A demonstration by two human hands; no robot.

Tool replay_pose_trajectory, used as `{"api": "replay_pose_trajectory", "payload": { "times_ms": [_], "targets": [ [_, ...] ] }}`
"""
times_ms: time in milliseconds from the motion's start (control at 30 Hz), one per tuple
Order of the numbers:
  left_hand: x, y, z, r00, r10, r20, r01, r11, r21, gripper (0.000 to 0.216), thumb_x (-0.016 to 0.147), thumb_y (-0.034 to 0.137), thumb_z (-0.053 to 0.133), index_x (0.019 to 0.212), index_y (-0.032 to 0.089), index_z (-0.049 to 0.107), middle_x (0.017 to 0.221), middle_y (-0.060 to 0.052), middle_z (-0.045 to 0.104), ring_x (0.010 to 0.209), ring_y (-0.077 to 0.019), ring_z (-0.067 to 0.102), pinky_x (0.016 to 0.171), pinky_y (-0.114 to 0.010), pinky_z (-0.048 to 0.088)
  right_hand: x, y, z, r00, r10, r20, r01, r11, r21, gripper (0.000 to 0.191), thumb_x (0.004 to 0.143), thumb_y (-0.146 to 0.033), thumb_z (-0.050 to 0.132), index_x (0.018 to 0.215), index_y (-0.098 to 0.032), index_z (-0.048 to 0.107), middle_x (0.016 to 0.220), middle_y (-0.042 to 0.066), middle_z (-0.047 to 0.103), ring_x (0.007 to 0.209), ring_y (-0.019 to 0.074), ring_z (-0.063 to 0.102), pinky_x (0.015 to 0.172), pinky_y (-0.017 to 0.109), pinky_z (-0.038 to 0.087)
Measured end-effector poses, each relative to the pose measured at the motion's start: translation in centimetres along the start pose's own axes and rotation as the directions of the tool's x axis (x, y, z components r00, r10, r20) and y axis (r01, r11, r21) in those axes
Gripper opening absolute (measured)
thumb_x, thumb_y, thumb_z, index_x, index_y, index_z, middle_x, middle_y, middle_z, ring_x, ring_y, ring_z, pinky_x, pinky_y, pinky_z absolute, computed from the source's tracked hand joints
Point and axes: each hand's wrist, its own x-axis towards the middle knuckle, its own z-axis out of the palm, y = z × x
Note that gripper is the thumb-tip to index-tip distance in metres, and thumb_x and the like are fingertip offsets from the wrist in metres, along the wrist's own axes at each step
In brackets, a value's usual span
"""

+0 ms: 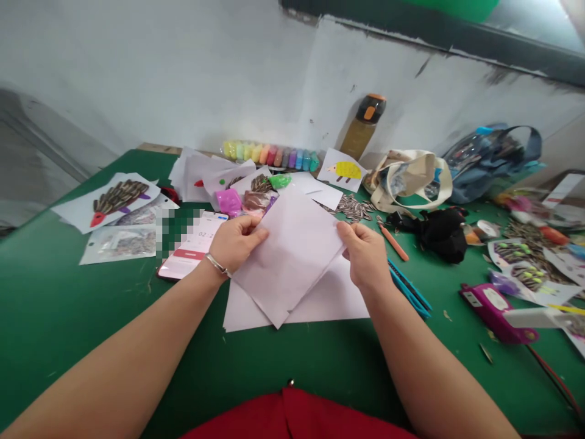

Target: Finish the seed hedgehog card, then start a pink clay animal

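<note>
Both of my hands hold a white sheet of paper [292,250], turned cornerwise above the table. My left hand [235,242] pinches its left edge, thumb on top; a silvery bracelet circles that wrist. On the opposite edge my right hand [365,253] grips with the thumb in front, its other fingers partly hidden. More white paper [338,299] lies flat on the green table beneath. A phone [194,247] with a timer on its screen rests beside my left wrist. Near my right hand are an orange pen-like tool [393,239] and a blue-edged long item [409,289].
A hedgehog picture with seeds [116,201] lies at left. Behind stand a row of coloured clay packs [272,155], a yellow hedgehog drawing [346,169] and a bottle [363,128]. Rightward are sunflower seeds [354,207], a cloth bag [411,177], a black pouch [443,235] and a magenta device [496,311].
</note>
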Motion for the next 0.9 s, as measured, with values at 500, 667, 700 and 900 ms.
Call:
{"api": "replay_pose_trajectory", "payload": {
  "times_ms": [500,667,700,900],
  "targets": [
    [0.7,-1.9,0.8,0.976,-0.18,-0.126,0.147,0.961,-0.234,0.021,0.067,0.041,0.073,0.067,0.021,0.071,0.063,0.003,0.066,0.056,-0.0129,0.054,0.054,-0.023,0.042,-2.2,1.1,1.0,0.876,0.216,0.432,-0.318,0.931,0.18,0.028,0.079,-0.041,0.068,0.064,-0.018,0.063,0.057,-0.002,0.058,0.055,0.0116,0.051,0.058,0.026,0.04],
    [0.7,-1.8,1.0,0.963,-0.22,-0.157,0.182,0.957,-0.227,0.021,0.067,0.043,0.073,0.068,0.022,0.072,0.056,0.005,0.061,0.048,-0.0112,0.048,0.045,-0.022,0.035,-1.7,1.5,0.8,0.923,0.234,0.304,-0.306,0.927,0.216,0.031,0.078,-0.044,0.068,0.063,-0.019,0.06,0.053,-0.003,0.055,0.05,0.0101,0.048,0.053,0.024,0.037],
    [0.7,-1.7,0.9,0.963,-0.209,-0.168,0.172,0.962,-0.211,0.02,0.067,0.043,0.072,0.067,0.022,0.073,0.056,0.005,0.061,0.049,-0.0113,0.049,0.045,-0.022,0.036,-1.6,1.6,0.7,0.928,0.237,0.288,-0.304,0.928,0.215,0.032,0.079,-0.045,0.067,0.062,-0.019,0.059,0.052,-0.003,0.054,0.05,0.0098,0.047,0.052,0.024,0.036],
    [0.8,-1.1,0.2,0.94,-0.175,-0.293,0.134,0.978,-0.157,0.018,0.067,0.038,0.073,0.072,0.021,0.075,0.062,0.003,0.065,0.057,-0.0124,0.053,0.051,-0.022,0.041,-1.2,1.3,0.5,0.933,0.295,0.208,-0.333,0.926,0.181,0.035,0.079,-0.043,0.063,0.056,-0.019,0.055,0.05,-0.003,0.054,0.046,0.0092,0.046,0.047,0.023,0.032]
  ]
}}
